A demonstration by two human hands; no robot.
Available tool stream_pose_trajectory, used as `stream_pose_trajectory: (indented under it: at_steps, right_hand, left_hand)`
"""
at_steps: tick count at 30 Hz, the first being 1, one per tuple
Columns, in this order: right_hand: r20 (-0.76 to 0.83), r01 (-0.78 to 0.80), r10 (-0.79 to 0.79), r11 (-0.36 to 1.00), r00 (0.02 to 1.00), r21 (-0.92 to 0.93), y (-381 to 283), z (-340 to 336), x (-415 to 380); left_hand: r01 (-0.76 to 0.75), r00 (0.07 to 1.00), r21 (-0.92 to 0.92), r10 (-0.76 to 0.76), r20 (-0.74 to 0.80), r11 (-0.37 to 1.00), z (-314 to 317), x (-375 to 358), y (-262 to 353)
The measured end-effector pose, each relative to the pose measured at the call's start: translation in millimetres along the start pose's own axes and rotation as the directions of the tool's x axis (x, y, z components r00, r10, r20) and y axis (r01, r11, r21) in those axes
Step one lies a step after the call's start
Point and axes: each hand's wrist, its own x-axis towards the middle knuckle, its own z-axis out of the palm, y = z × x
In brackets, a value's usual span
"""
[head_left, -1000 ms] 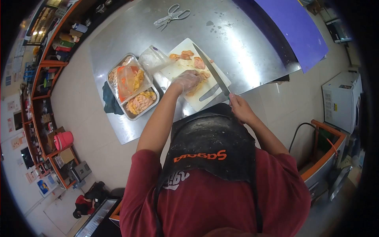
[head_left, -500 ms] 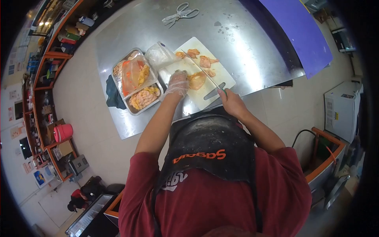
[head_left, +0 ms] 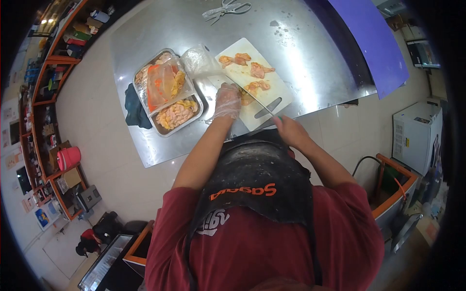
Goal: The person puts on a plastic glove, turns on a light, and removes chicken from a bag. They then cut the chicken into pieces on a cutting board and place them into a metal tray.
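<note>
My right hand (head_left: 291,130) is wrapped round the handle of a long knife (head_left: 259,103), whose blade slants up and left across the white cutting board (head_left: 281,99). My left hand (head_left: 228,101), in a clear plastic glove, curls at the board's left edge, holding a raw chicken piece (head_left: 246,100) beside the blade. Its fingertips are partly hidden. More cut chicken pieces (head_left: 261,71) lie on the board beyond the knife. To the left, a metal tray (head_left: 167,132) holds raw chicken (head_left: 175,116) and a plastic bag with orange markings (head_left: 162,87).
Scissors (head_left: 225,10) lie at the metal table's (head_left: 160,29) far side. A clear plastic bag (head_left: 198,60) sits between tray and board. Dark cloth (head_left: 137,109) lies by the tray; a purple panel (head_left: 374,43) stands right. Another person (head_left: 92,241) is at lower left.
The view has shifted a little. My left hand has moved right, closer to the blade, and covers more of its chicken piece. Some chicken now lies on the blade's far side.
</note>
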Motion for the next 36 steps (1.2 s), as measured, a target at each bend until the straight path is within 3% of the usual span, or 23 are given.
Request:
stream_pose_trajectory:
  at_steps: [2, 6, 10, 13, 16, 18, 22, 25, 26, 29, 31, 32, 33, 35, 36]
  right_hand:
    - [0.059, -0.028, 0.029, 1.0, 0.998, -0.011, 24, -6, -16]
    - [-0.062, 0.07, -0.069, 0.998, 0.996, 0.005, -23, 10, 33]
    - [0.05, 0.058, -0.056, 0.998, 0.997, -0.032, -30, -5, 39]
    - [0.005, 0.035, -0.035, 0.996, 0.999, -0.083, 28, -4, 1]
    - [0.023, 0.027, -0.024, 0.992, 0.999, -0.124, 15, -17, -8]
    - [0.018, 0.089, -0.088, 0.994, 0.996, -0.065, -11, -9, 34]
    - [0.043, 0.11, -0.108, 0.993, 0.993, -0.034, -32, -13, 36]
    - [0.017, 0.08, -0.079, 0.992, 0.997, -0.097, 27, -16, 5]
    - [0.034, 0.05, -0.046, 0.989, 0.998, -0.142, 34, -26, -9]
    - [0.075, 0.015, -0.002, 0.984, 0.997, -0.177, 25, -57, -32]
    - [0.046, -0.012, 0.02, 0.984, 0.999, -0.177, 14, -78, -29]
    - [0.033, -0.025, 0.031, 0.984, 0.999, -0.176, 9, -87, -28]
    - [0.015, -0.025, 0.028, 0.989, 1.0, -0.143, 6, -95, -31]
    - [-0.02, -0.026, 0.025, 0.997, 1.0, -0.077, 4, -106, -35]
    - [-0.057, -0.004, 0.002, 0.999, 0.998, -0.038, 7, -103, -36]
  left_hand:
    - [-0.013, 1.0, 0.0, 0.013, 0.011, 1.0, -1, 3, 0]
    - [-0.039, 0.997, -0.012, 0.04, 0.065, 0.999, 1, -5, 5]
    - [0.103, 0.992, -0.097, -0.095, 0.085, 0.99, -5, -7, 14]
    - [0.144, 0.988, -0.076, -0.14, 0.061, 0.987, 11, -8, 4]
    - [0.156, 0.987, -0.098, -0.151, 0.055, 0.983, 11, -9, 4]
    - [0.151, 0.988, -0.153, -0.143, 0.064, 0.977, 11, -12, 3]
    - [0.185, 0.977, -0.2, -0.202, -0.066, 0.962, 9, -22, -10]
    - [0.168, 0.971, -0.26, -0.206, -0.125, 0.951, 11, -20, -35]
    - [0.199, 0.964, -0.334, -0.245, -0.101, 0.922, -16, -20, -26]
    - [0.235, 0.95, -0.602, -0.311, -0.023, 0.763, -81, -21, 15]
    - [0.22, 0.946, -0.799, -0.321, 0.036, 0.56, -91, -14, 40]
    - [0.126, 0.954, -0.882, -0.3, -0.018, 0.453, -82, -9, 48]
    - [0.028, 0.956, -0.942, -0.283, -0.072, 0.335, -65, -4, 54]
    - [0.016, 0.956, -1.0, -0.293, 0.014, 0.005, -35, 7, 53]
    - [0.103, 0.945, -0.975, -0.287, 0.158, -0.199, -26, 11, 52]
